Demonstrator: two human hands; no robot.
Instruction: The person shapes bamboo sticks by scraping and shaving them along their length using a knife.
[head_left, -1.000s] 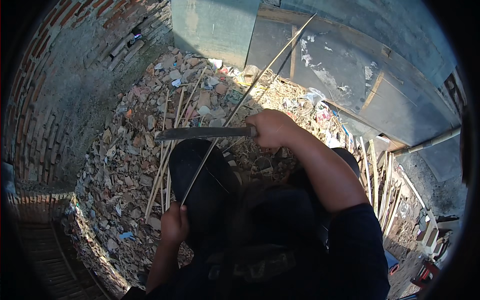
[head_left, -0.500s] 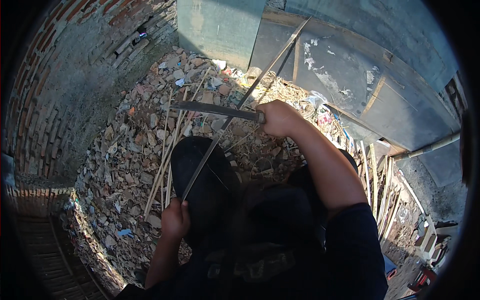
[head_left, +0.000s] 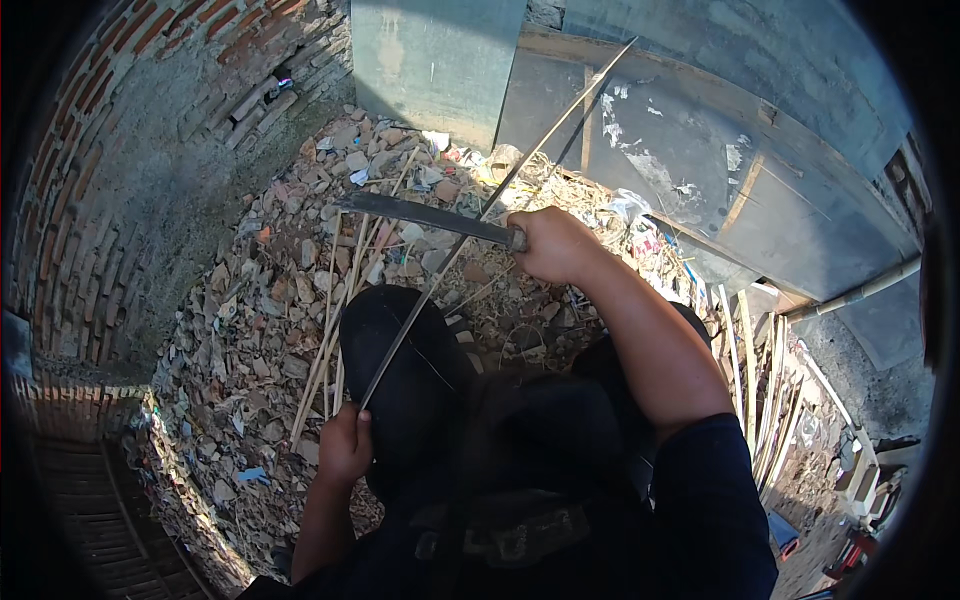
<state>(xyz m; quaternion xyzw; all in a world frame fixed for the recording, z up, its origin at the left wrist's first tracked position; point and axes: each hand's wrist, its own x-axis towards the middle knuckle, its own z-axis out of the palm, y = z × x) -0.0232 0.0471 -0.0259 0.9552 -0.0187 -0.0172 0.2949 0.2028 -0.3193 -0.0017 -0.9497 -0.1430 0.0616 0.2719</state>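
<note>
My left hand [head_left: 344, 447] is closed around the near end of a long, thin bamboo strip [head_left: 545, 142], beside my left knee. The strip slants up and away to the right, its far end in front of the dark panels. My right hand [head_left: 555, 246] grips the handle of a machete [head_left: 420, 212]. Its dark blade points left and crosses the strip roughly midway along it. Whether blade and strip press together, I cannot tell. Both my knees, in dark cloth, are bent below the blade.
Broken brick and stone rubble [head_left: 270, 330] covers the ground. Several pale bamboo strips [head_left: 322, 370] lie left of my knee, and more strips [head_left: 768, 400] are bunched at the right. A brick wall [head_left: 150, 190] rises at the left; grey-blue panels [head_left: 435, 70] stand ahead.
The far end of the bamboo strip has swung slightly right. My right hand and the machete have shifted a little left, and the blade tilts slightly more. Both grips stay the same.
</note>
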